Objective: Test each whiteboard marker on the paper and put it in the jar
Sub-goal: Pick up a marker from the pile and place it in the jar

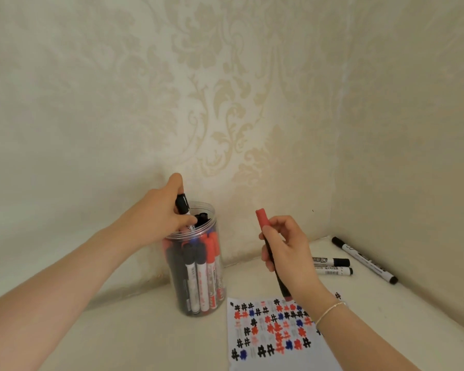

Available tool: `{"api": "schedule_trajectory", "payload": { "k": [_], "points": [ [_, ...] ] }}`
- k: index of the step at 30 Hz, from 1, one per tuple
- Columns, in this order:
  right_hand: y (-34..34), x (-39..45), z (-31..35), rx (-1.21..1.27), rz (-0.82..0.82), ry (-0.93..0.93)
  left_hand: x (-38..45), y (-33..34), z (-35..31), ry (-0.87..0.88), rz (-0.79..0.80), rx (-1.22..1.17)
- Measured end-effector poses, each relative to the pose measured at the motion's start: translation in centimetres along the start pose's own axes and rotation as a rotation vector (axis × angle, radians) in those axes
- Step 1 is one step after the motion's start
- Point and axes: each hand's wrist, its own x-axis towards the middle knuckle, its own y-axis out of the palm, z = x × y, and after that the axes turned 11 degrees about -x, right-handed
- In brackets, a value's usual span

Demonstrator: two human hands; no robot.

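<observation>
- Back wall [118, 89]: cream wallpaper, pale gold damask floral motif at centre.
- Side wall [418, 116]: plain cream wallpaper, joining the back wall in a corner at right.
- Off-white flat surface [134, 333]: below the back wall, softly and evenly lit.

cream table [134, 330], jar [196, 277], paper [265, 354], three markers [364, 259]

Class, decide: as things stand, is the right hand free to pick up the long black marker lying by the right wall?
Probably not yet. The right hand already grips a red-capped marker. The long black marker lies uncovered on the surface, so only the full hand stands in the way.
</observation>
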Motion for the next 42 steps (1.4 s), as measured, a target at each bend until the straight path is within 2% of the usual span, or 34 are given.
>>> {"api": "schedule_trajectory", "payload": {
  "k": [5,10,12,16,20,25,27,29,30,32,33,36,38,39,40,42],
  "points": [
    [1.3,-0.4,-0.4,-0.027,0.038,0.04,0.6,-0.4,-0.1,-0.003,0.197,0.073],
    [1.4,0.3,0.1,-0.083,0.054,0.061,1.6,0.1,-2.2,-0.127,0.428,0.245],
    [1.2,0.6,0.6,-0.061,0.069,0.087,1.8,0.3,-2.6,-0.142,0.47,0.321],
    [1.2,0.5,1.3,-0.021,0.101,0.123,2.1,-0.2,-2.9,-0.122,0.438,0.347],
    [1.0,0.4,1.5,-0.047,0.133,0.116,2.2,-1.4,-2.7,-0.057,0.245,0.257],
    [0.8,0.3,1.7,0.024,0.168,0.128,1.9,-0.7,-2.5,-0.078,0.248,0.389],
    [0.5,0.2,1.8,-0.009,0.198,0.132,1.6,-0.9,-3.3,-0.047,0.157,0.4],
    [0.1,0.3,1.8,-0.068,0.245,0.145,0.9,-0.6,-5.1,0.132,0.005,0.353],
    [-0.2,0.3,1.7,-0.105,0.268,0.148,0.1,-0.2,-6.2,0.252,0.003,0.313],
    [-0.6,0.1,1.9,-0.177,0.286,0.109,-1.4,2.0,-8.0,0.465,0.138,0.363],
    [-0.8,0.1,1.9,-0.208,0.283,0.071,-1.8,3.6,-8.4,0.527,0.203,0.474],
    [-1.6,-0.2,1.5,-0.35,0.189,-0.078,-1.7,6.6,-7.7,0.54,0.214,0.704],
    [-2.6,0.1,0.5,-0.645,-0.019,-0.153,-1.6,7.4,-7.2,0.436,0.236,0.66],
    [-3.3,0.4,0.2,-0.681,-0.113,-0.083,-1.7,7.7,-7.1,0.384,0.247,0.602],
    [-3.9,0.5,0.3,-0.559,-0.096,0.081,-1.8,8.1,-7.0,0.343,0.252,0.526],
    [-4.6,0.5,1.0,0.019,0.19,0.39,-2.0,8.9,-7.0,0.249,0.321,0.319]
  ]
}}
